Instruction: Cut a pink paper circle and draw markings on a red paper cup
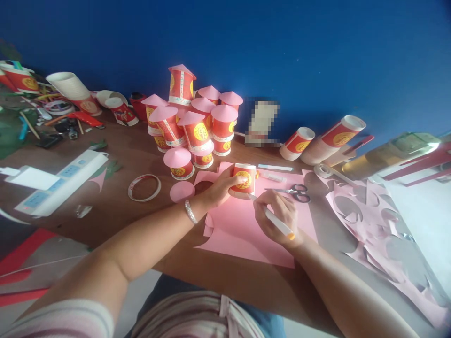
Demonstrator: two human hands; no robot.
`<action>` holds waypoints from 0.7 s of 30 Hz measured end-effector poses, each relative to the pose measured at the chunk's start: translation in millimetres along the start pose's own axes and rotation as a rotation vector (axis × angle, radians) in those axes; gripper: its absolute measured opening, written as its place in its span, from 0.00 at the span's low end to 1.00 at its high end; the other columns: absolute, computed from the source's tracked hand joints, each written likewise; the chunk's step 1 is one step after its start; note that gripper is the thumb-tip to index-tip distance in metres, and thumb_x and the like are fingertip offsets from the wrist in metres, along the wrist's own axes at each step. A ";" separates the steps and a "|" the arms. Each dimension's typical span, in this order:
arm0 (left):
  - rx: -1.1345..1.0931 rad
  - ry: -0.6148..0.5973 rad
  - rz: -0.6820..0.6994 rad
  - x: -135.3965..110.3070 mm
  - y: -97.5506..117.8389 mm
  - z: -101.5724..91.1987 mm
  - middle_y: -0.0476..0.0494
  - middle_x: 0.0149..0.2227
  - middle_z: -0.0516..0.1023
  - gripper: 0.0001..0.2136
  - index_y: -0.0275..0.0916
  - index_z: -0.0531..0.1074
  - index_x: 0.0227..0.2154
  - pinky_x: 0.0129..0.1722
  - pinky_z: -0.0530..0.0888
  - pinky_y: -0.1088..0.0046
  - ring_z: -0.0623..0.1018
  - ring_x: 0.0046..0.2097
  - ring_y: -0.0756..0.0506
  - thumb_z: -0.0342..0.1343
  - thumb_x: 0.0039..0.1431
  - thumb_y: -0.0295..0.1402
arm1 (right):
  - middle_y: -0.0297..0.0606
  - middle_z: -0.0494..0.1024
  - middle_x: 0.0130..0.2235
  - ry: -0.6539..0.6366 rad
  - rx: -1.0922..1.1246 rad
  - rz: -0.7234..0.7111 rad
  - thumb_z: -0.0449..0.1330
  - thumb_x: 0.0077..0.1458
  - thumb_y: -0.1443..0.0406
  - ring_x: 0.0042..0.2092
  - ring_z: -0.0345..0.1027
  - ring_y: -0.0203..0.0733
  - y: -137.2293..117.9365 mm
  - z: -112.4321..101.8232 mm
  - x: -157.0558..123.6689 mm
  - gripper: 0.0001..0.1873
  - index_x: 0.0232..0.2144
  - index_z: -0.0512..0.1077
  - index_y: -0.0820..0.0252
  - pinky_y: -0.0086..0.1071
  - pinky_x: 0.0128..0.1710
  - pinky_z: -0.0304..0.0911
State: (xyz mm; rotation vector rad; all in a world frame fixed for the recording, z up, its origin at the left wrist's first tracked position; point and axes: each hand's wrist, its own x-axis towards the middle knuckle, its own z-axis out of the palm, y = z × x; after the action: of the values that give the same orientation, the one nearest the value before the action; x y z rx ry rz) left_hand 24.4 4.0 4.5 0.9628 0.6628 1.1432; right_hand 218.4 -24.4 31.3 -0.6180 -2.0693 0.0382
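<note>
The left hand [222,186] is gripping a red paper cup [248,172], thumb lying across its yellow emblem, and is holding it over the pink paper [246,232] on the counter [176,251]. The right hand [283,207] is pinching a white pen [279,222], whose tip is pointing at the cup's pale band; contact is hard to tell. Marking neatly probably means bracing firmly without denting the wall and pressing lightly.

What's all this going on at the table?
A person's left hand holds a red-and-white paper cup; the right hand grips a white pen, its tip near the cup's lower edge. Pink paper lies beneath the hands. Cups with pink cone tops stand grouped behind; scissors lie nearby.
</note>
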 end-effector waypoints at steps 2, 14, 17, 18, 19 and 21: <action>-0.017 0.016 0.005 -0.1 -0.7 -0.5 0.46 0.36 0.79 0.11 0.38 0.73 0.35 0.41 0.76 0.72 0.79 0.41 0.46 0.67 0.60 0.39 | 0.27 0.70 0.27 0.006 0.016 -0.011 0.57 0.64 0.76 0.25 0.62 0.32 -0.3 -1.4 1.2 0.12 0.35 0.64 0.53 0.29 0.27 0.58; -0.031 0.026 0.001 1.3 -6.5 -5.0 0.44 0.39 0.82 0.12 0.38 0.75 0.37 0.41 0.77 0.72 0.80 0.42 0.45 0.68 0.59 0.39 | 0.26 0.69 0.26 -0.018 0.005 -0.003 0.57 0.62 0.76 0.24 0.60 0.32 -1.6 -1.9 1.9 0.13 0.33 0.63 0.53 0.30 0.25 0.57; -0.018 0.022 0.011 1.6 -5.5 -3.7 0.43 0.39 0.82 0.12 0.37 0.76 0.39 0.42 0.77 0.71 0.81 0.43 0.44 0.68 0.59 0.40 | 0.27 0.71 0.27 -0.027 0.006 -0.005 0.57 0.63 0.75 0.24 0.62 0.33 0.1 -0.5 -0.9 0.12 0.34 0.64 0.53 0.30 0.25 0.58; -0.013 0.017 0.010 1.7 -5.0 -3.1 0.43 0.39 0.82 0.12 0.37 0.76 0.40 0.43 0.77 0.71 0.81 0.44 0.44 0.67 0.59 0.40 | 0.27 0.71 0.27 -0.026 0.005 -0.004 0.56 0.64 0.75 0.24 0.62 0.33 0.6 0.1 -1.6 0.12 0.34 0.64 0.53 0.30 0.25 0.58; -0.007 0.012 0.011 1.6 -4.5 -2.6 0.43 0.39 0.82 0.12 0.37 0.77 0.40 0.43 0.77 0.70 0.81 0.44 0.44 0.67 0.60 0.40 | 0.27 0.71 0.27 -0.025 0.003 -0.004 0.56 0.64 0.75 0.24 0.62 0.33 1.0 0.5 -2.1 0.12 0.34 0.64 0.53 0.30 0.26 0.58; 0.008 0.001 0.013 1.3 -3.5 -1.8 0.44 0.39 0.82 0.12 0.37 0.77 0.39 0.44 0.77 0.70 0.80 0.43 0.44 0.66 0.60 0.41 | 0.27 0.71 0.27 -0.021 0.001 -0.003 0.57 0.64 0.75 0.24 0.62 0.32 1.3 1.2 -2.1 0.12 0.34 0.64 0.53 0.30 0.26 0.58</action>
State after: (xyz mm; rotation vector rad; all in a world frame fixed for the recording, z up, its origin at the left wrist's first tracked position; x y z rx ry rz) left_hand 24.8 5.3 0.7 0.9741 0.6636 1.1535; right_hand 218.8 -23.9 28.6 -0.6163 -2.0902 0.0448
